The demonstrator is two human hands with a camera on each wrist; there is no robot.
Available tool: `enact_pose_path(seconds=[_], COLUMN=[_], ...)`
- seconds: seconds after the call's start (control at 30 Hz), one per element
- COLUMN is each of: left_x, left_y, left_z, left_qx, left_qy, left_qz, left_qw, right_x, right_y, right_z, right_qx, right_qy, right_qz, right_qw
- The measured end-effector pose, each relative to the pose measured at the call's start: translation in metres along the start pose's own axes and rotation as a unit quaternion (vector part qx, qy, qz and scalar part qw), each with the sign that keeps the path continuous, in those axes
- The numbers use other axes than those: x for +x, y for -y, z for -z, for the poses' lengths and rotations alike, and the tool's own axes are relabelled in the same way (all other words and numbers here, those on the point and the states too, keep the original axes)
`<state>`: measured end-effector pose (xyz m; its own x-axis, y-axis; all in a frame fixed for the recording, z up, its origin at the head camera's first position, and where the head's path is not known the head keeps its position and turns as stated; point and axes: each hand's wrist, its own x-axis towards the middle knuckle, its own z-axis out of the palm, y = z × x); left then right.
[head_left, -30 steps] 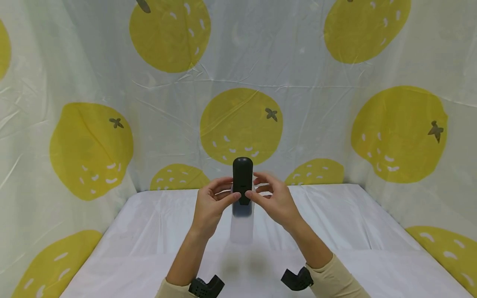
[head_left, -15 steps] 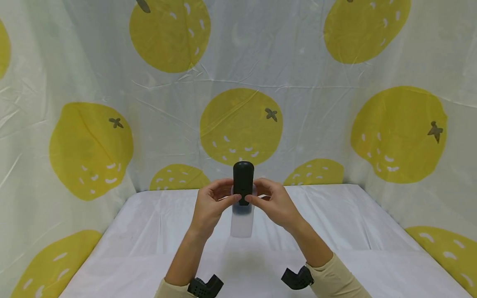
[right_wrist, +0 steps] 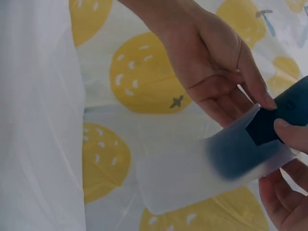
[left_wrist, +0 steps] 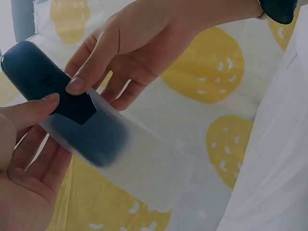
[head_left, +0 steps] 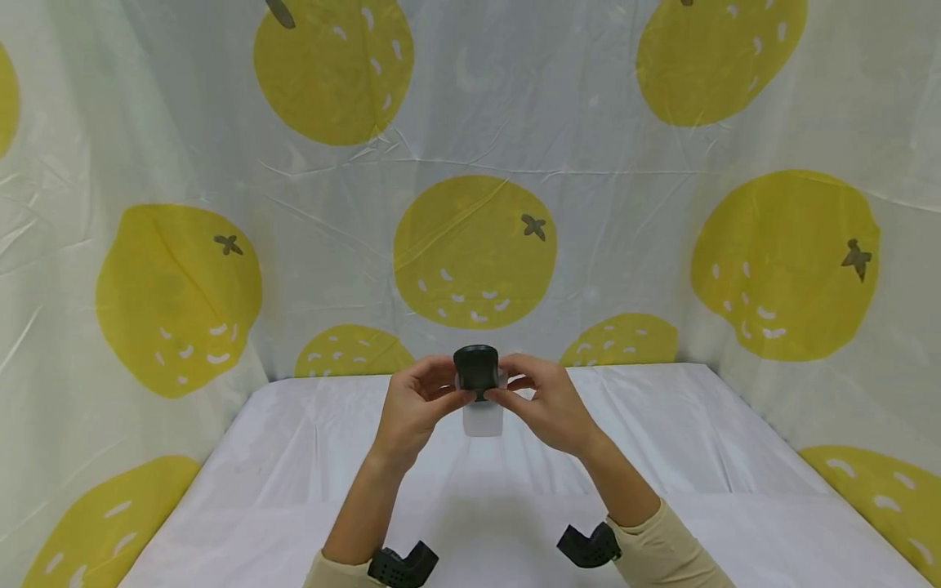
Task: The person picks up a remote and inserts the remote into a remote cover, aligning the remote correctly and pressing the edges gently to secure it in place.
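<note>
A dark, smooth oblong object with rounded ends [left_wrist: 41,72] sits partly inside a frosted, translucent plastic sleeve [right_wrist: 173,173]. Its covered end shows blurred through the plastic. My left hand [head_left: 415,408] holds the pair from the left side, thumb on the dark object near the sleeve's mouth and fingers behind. On the opposite side my right hand [head_left: 540,404] pinches in the same way, the two thumbs close together. The sleeve's far end hangs free beyond the hands, above the table. What kind of object the dark one is, I cannot tell.
A white cloth covers the table [head_left: 331,457]. Behind and at both sides hangs a pale curtain [head_left: 625,245] printed with large yellow fruit. Black devices [head_left: 404,563] are strapped at both wrists, over beige sleeves.
The dark object and sleeve have tipped, so both look much shorter in the head view. The dark top end has come down, the sleeve's lower end up. Both hands keep their hold.
</note>
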<state>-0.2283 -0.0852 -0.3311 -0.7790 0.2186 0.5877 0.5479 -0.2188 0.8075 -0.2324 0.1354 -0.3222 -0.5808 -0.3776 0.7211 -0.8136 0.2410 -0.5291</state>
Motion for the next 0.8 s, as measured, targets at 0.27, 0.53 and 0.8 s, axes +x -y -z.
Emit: enact_pose_path(seconds=[0.27,0.53,0.8], left_x=[0.0012,0.0023,0.0039], left_y=[0.0033,0.0042,0.0055], left_z=[0.0023,0.0026,-0.0006], left_qx=[-0.004,0.039,0.055], left_qy=[0.032,0.020,0.007], left_qz=[-0.036,-0.045,-0.052], left_qw=[0.9988,0.9980,0.9971], right_x=[0.0020,0.0021,0.0031], right_y=[-0.0058,-0.0064,-0.0101], right_z=[0.0007,0.0013,0.0007], right_qx=[-0.078,-0.171,-0.229], right_qy=[-0.010,-0.012,-0.024], right_qz=[0.116,0.169,0.215], right_qw=[0.990,0.971,0.949])
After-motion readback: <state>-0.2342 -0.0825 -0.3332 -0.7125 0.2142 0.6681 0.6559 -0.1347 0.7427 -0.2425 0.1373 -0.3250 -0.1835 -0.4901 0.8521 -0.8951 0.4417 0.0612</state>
